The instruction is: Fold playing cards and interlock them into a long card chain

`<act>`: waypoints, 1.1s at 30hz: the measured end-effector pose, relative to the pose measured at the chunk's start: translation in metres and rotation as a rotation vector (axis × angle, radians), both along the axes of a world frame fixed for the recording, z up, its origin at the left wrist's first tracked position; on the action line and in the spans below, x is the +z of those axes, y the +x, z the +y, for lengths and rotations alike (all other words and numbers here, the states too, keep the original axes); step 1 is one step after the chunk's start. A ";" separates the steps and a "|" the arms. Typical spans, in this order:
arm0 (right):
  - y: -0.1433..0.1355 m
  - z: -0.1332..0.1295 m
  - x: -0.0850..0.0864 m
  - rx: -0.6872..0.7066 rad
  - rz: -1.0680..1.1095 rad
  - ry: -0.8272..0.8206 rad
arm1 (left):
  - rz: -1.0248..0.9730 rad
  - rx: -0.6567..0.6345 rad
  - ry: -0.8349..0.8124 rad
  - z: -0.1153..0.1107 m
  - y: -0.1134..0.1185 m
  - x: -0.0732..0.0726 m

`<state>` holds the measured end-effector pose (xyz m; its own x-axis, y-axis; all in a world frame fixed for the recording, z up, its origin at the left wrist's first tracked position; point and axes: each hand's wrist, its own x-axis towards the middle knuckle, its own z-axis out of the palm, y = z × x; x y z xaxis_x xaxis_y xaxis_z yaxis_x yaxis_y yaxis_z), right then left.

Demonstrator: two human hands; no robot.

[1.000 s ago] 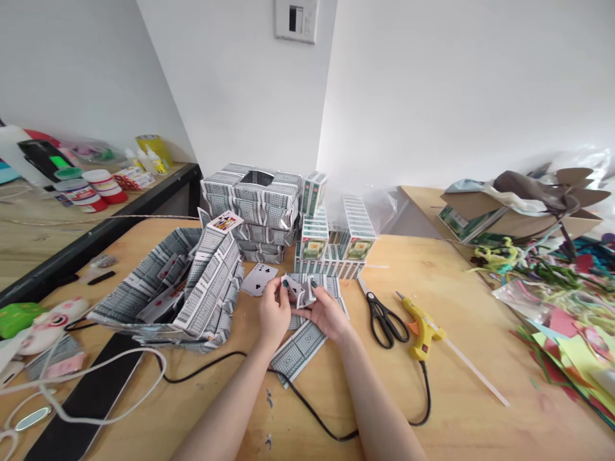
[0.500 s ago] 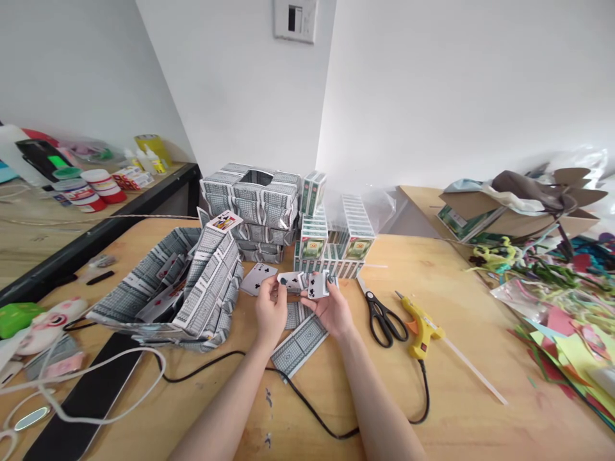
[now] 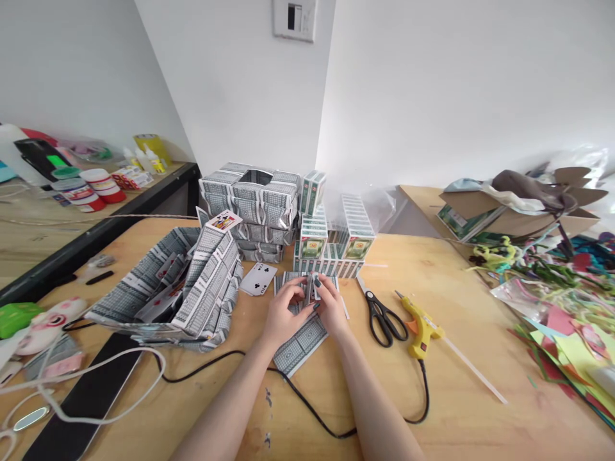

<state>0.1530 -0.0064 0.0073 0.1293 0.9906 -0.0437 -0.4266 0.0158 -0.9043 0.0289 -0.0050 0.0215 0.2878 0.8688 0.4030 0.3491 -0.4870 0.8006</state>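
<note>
Between both hands, small folded playing cards (image 3: 311, 289) stand close together. My left hand (image 3: 284, 312) curls its fingers and thumb round their left side, and my right hand (image 3: 332, 307) pinches them from the right. Beneath the hands lie patterned card strips (image 3: 300, 346), face down on the wooden table. Loose face-up cards (image 3: 258, 279) rest just left of my hands. A long basket made of folded cards (image 3: 211, 282) stands farther left, with cards inside it. Fingers partly hide the held cards.
Black scissors (image 3: 384, 319) and a yellow glue gun (image 3: 423, 330) lie to the right. Stacked card boxes (image 3: 331, 266) and a card-built box (image 3: 262, 198) stand behind. A black cable (image 3: 307, 404) crosses beneath my forearms. Paper scraps (image 3: 576, 358) lie far right.
My hands have come together, and the cards, spread face up before, are now upright and pressed between my fingers. More of the patterned cards underneath shows.
</note>
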 end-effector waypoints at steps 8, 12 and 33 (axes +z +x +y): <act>0.000 0.001 -0.004 -0.017 -0.036 -0.012 | 0.082 0.028 0.059 -0.002 -0.001 -0.002; -0.001 0.001 -0.006 0.003 -0.038 0.008 | 0.077 0.068 0.062 -0.001 0.000 -0.005; 0.001 -0.002 -0.002 0.160 0.013 0.007 | 0.036 0.113 0.041 -0.002 0.002 -0.005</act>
<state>0.1542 -0.0083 0.0051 -0.0311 0.9988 -0.0378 -0.4356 -0.0476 -0.8989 0.0305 -0.0074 0.0170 0.2040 0.8795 0.4299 0.4317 -0.4749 0.7669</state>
